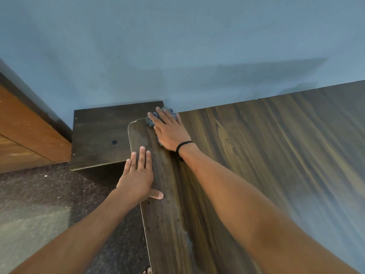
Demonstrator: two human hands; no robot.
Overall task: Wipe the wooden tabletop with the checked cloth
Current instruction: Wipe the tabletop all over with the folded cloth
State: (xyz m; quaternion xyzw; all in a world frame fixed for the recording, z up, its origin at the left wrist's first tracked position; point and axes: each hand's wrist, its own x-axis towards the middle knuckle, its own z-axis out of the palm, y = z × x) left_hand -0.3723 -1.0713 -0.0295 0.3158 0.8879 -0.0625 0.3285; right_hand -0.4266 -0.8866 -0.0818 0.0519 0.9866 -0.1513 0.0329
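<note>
From my remote seat, I read no text, label, brand or number on or near the wooden tabletop (276, 155).

Most of the checked cloth (151, 121) lies hidden under the right hand (170, 129), with only a bunched edge showing beside the fingers. The counter (256, 155) runs off the right and bottom edges, and its far right end is blurred.
</note>
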